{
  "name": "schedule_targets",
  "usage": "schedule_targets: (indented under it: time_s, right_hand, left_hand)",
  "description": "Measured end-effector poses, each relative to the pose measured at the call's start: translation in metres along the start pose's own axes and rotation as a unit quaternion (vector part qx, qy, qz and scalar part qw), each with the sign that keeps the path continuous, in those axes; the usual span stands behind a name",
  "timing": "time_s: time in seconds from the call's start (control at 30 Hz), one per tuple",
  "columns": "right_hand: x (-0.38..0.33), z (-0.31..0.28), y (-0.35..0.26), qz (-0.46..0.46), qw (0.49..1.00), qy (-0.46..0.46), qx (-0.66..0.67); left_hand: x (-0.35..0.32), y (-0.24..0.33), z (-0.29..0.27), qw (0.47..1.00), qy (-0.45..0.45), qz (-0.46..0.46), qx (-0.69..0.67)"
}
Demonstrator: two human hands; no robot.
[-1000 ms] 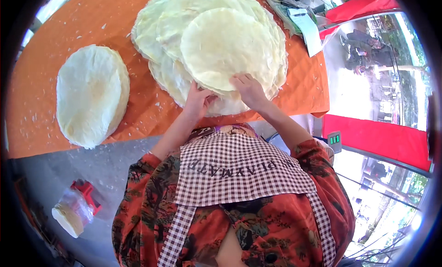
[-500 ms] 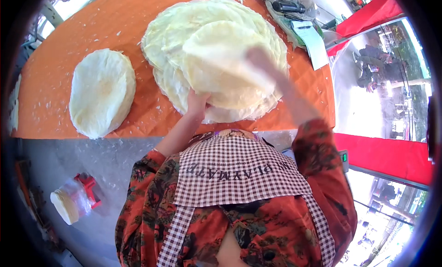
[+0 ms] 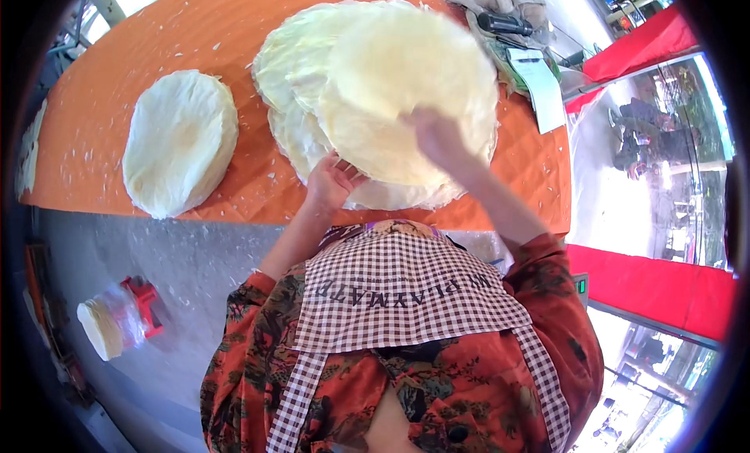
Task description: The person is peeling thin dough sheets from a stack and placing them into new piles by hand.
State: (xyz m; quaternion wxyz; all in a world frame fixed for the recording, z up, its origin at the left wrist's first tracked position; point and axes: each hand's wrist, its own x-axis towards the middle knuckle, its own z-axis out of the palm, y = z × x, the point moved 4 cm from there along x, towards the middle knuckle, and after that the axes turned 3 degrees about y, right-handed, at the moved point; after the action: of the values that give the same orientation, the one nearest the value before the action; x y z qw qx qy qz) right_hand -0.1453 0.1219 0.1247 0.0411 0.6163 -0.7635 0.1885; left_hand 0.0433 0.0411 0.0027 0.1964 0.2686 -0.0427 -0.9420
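Observation:
A large pile of thin, pale round dough-like sheets [image 3: 293,113] lies on the orange tabletop. On it is a smooth cream-coloured round sheet [image 3: 391,70], its far edge smeared by motion. My left hand [image 3: 333,183] is at that sheet's near left edge, palm partly up, fingers apart and touching the rim. Above the sheet's near right part is my right hand [image 3: 439,137], bent at the fingers and blurred. Whether it pinches anything is hidden. To the left sits a smaller stack of whitish round sheets [image 3: 180,140].
Small white flakes dot the orange table cover [image 3: 94,140]. At the back right are a dark cylindrical object [image 3: 504,23], crumpled cloth and a paper pad [image 3: 539,86]. Below on the grey floor stands a plastic-wrapped pale stack [image 3: 105,332] beside a red stool-like object [image 3: 142,304].
The top sheet, folded and blurred before, now lies spread out farther back and right. My right hand has moved down and slightly left. The left hand's fingers have opened at the edge.

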Motion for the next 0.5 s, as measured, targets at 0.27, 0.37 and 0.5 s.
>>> schedule_targets:
  time_s: [0.27,0.37,0.5]
  right_hand:
    - [-0.006,0.024,-0.005,-0.027,0.997,-0.043,0.05]
    - [-0.016,0.01,-0.039,-0.04,0.999,-0.006,-0.017]
    - [-0.046,0.057,-0.029,-0.039,0.997,-0.041,0.054]
  left_hand:
    - [-0.009,-0.015,0.006,0.981,-0.026,0.049,0.186]
    - [-0.006,-0.016,0.008,0.981,-0.042,0.042,0.186]
    - [-0.005,-0.018,0.011,0.978,-0.018,0.044,0.201]
